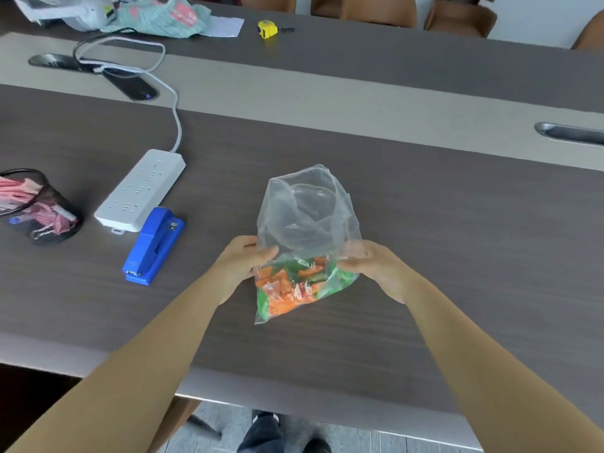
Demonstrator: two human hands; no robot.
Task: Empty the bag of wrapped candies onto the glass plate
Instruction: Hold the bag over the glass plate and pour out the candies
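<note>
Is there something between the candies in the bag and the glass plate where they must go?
Only the bag itself. Both hands, left and right, hold its sides, and its empty upper part lies over the glass plate. The candies sit at the near end.

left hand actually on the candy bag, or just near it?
Touching. The head view shows the left hand pinching the clear candy bag's left edge, fingers pressed onto the plastic above the candies.

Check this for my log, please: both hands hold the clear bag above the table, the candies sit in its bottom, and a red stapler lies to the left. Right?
Only the colour is wrong: the stapler is blue, as the head view shows. Both the left hand and right hand hold the bag, candies at its bottom.
</note>
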